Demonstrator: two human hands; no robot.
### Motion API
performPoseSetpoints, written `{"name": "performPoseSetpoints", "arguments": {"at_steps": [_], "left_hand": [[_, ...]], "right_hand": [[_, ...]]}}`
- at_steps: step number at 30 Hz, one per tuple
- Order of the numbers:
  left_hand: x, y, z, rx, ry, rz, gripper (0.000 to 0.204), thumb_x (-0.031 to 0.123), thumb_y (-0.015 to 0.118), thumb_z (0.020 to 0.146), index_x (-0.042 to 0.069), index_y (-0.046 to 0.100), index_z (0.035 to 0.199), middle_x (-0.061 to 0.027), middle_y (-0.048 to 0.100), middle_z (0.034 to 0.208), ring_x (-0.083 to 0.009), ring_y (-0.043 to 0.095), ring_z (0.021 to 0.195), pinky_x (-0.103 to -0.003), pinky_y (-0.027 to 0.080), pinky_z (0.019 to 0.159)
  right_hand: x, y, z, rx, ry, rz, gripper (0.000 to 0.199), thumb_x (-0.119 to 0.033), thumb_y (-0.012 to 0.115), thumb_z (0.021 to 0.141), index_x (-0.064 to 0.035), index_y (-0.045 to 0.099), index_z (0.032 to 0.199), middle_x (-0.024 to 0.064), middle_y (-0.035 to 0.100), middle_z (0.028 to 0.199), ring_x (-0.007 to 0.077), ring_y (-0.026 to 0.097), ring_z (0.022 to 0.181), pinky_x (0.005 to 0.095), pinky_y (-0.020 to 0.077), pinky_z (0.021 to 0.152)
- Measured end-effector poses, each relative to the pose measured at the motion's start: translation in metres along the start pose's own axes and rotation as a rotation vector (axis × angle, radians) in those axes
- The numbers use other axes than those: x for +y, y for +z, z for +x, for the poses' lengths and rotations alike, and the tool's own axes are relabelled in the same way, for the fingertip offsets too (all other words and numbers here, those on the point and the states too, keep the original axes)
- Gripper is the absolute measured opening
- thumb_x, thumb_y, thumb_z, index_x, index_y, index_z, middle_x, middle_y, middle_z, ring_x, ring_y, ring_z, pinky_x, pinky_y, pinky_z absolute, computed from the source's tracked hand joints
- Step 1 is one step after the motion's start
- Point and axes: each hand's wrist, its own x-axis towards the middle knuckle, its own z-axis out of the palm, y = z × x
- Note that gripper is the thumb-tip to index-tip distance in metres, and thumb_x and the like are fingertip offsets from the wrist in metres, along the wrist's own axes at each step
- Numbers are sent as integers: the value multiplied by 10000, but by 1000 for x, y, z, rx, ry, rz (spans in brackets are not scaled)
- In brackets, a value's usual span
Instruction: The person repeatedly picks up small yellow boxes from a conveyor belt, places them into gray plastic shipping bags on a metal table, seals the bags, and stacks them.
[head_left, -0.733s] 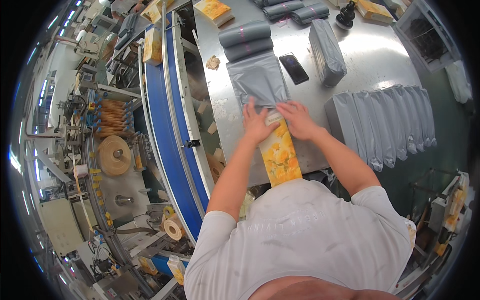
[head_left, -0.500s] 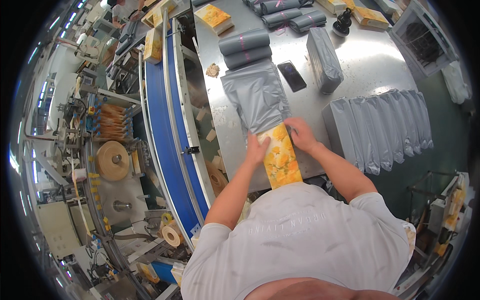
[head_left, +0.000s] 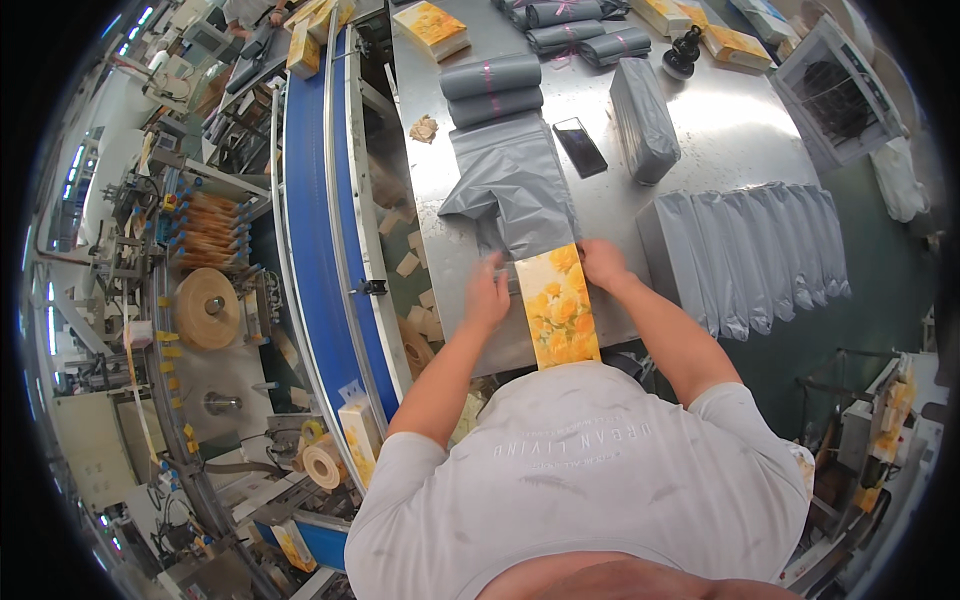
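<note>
Now left hand (head_left: 487, 293) has come off yellow pack (head_left: 557, 308); right hand (head_left: 604, 268) beside it; both grips unclear

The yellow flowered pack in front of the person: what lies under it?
Metal table shows on both sides of the yellow flowered pack; a grey bag meets its far end. What lies directly beneath is covered, so whether the bag extends under it cannot be told.

Right of the yellow pack (head_left: 559, 310), past the right-hand fingers (head_left: 592, 254), a strip of worktop (head_left: 622, 215) offers passage up to the gray bag row (head_left: 745, 255). Beyond the pack, a crumpled bag (head_left: 520, 195) and rolls (head_left: 492, 88) block the way; left of it, the left-hand fingers (head_left: 488, 270).
</note>
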Motion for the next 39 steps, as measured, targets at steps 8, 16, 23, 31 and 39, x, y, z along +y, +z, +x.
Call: {"name": "performPoseSetpoints", "arguments": {"at_steps": [8, 16, 23, 31, 39], "left_hand": [[5, 9, 26, -427, -253, 334, 255, 147, 668, 869, -12, 752, 1050, -295, 728, 1029, -468, 706, 951, -558, 563, 826], [-3, 32, -118, -446, -435, -171, 278, 208, 662, 920, -17, 757, 1053, -287, 735, 1010, -480, 705, 951, -505, 575, 844], [16, 1, -100, -225, -430, -89, 229, 205, 728, 928, -15, 719, 992, -247, 712, 870, -409, 693, 791, -495, 526, 722], [10, 16, -128, -12, -615, -516, 184, 53, 701, 902, -14, 766, 1061, -189, 750, 902, -301, 705, 796, -396, 542, 771], [2, 18, -136, -40, -498, -404, 213, 22, 704, 856, -35, 757, 1054, -211, 754, 963, -330, 729, 888, -407, 563, 835]], "right_hand": [[-8, -9, -46, -226, -51, -174, 277, -281, 618, 954, -96, 757, 1106, 210, 754, 1053, 435, 700, 994, 542, 566, 857], [22, 28, -155, -276, -131, 74, 220, -231, 622, 921, -71, 773, 920, 223, 740, 949, 445, 707, 924, 525, 575, 811], [-85, -34, -137, -565, -352, -235, 215, -268, 670, 929, -101, 781, 1006, 144, 767, 1009, 400, 712, 986, 508, 587, 877], [-122, 57, -117, -72, -498, 173, 214, -192, 741, 900, -105, 710, 1093, 99, 685, 1056, 332, 665, 1077, 451, 563, 915], [-101, 75, -142, -26, -734, 177, 96, -131, 705, 855, -87, 622, 871, 109, 595, 859, 343, 642, 849, 478, 539, 724]]}}
